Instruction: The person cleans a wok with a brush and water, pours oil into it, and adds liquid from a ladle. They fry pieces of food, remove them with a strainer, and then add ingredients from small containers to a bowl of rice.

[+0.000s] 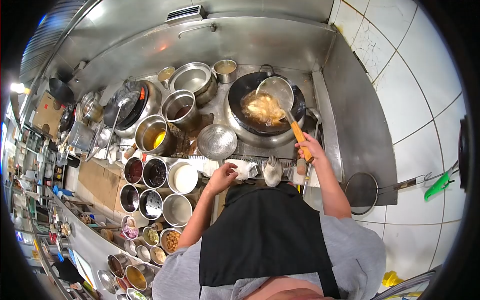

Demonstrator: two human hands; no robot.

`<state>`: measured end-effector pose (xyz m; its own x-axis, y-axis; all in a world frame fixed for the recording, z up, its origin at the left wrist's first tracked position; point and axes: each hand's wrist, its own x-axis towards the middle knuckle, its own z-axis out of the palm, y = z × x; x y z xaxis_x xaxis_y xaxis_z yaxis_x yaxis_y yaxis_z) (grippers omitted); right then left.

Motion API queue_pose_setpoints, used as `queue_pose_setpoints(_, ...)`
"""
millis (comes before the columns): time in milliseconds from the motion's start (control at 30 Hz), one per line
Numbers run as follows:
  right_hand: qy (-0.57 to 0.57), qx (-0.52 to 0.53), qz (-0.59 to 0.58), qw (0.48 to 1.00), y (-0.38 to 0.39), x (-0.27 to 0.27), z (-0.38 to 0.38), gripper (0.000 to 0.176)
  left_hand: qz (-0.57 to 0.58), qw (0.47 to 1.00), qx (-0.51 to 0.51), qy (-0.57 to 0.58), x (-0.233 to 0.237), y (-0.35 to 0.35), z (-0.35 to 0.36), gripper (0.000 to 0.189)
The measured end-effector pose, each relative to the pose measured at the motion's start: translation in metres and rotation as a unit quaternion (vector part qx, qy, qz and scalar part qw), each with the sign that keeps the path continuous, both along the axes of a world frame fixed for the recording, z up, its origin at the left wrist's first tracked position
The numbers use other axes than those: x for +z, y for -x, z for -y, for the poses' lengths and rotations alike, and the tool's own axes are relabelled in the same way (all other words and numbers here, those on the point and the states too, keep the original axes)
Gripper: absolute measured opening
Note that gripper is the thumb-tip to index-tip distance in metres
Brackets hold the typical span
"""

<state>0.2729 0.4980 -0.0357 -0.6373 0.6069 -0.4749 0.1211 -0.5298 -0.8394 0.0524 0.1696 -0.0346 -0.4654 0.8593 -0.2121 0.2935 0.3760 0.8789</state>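
My right hand (311, 149) is closed around the wooden handle of a strainer ladle (276, 91). The ladle's round mesh head rests over the right part of a black wok (240, 92) on the stove. Pale pieces of food (262, 109) sit in bubbling brownish oil in the wok. My left hand (223, 177) hovers near the stove's front edge, fingers loosely curled and apart, with nothing in it. Just right of it lies a white cloth (243, 169). A perforated metal bowl (217, 142) stands beyond that hand, left of the wok.
Metal pots (181, 111) stand left of the wok, and a second wok (124, 102) sits farther left. Containers of sauces and ingredients (182, 177) line the left side. A round strainer (361, 192) hangs by the right wall. A wall faucet (197, 28) is behind the stove.
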Motion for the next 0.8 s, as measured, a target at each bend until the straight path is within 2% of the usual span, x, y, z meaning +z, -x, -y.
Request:
queue_pose_setpoints(67,0.053,0.031,-0.056,0.997,-0.003,0.004,0.006,0.064,0.032,0.999,0.009,0.023,0.007,-0.001,0.002,0.031)
queue_pose_setpoints(200,0.024,0.027,-0.042,0.998,0.000,0.014,0.030,0.070,0.035,0.999,0.002,0.027,0.013,0.001,-0.003,0.032)
queue_pose_setpoints(267,-0.113,0.019,-0.017,0.993,0.006,0.009,0.046,0.070,0.003,1.000,-0.011,-0.003,0.009,0.000,-0.007,0.033)
queue_pose_setpoints(400,-0.122,0.033,-0.016,0.992,-0.003,0.014,0.034,0.069,-0.003,1.000,-0.022,-0.005,0.008,-0.004,-0.011,0.033)
queue_pose_setpoints(467,-0.151,0.031,-0.021,0.988,0.002,0.003,0.032,0.069,0.037,0.999,-0.026,-0.009,0.003,-0.004,-0.010,0.033)
queue_pose_setpoints(533,-0.259,-0.009,0.014,0.966,0.009,-0.007,0.026,0.066,0.015,1.000,-0.022,0.003,0.009,-0.003,-0.008,0.032)
queue_pose_setpoints(633,-0.312,-0.038,0.070,0.947,0.018,-0.002,0.002,0.063,0.002,1.000,-0.018,0.013,0.009,-0.003,-0.005,0.032)
queue_pose_setpoints(733,-0.448,-0.091,0.112,0.882,0.029,-0.012,-0.019,0.062,0.000,1.000,-0.015,0.015,0.011,-0.001,-0.001,0.032)
queue_pose_setpoints(800,-0.426,-0.075,0.150,0.889,0.029,-0.012,-0.027,0.063,-0.005,1.000,-0.013,0.016,0.011,-0.002,-0.001,0.032)
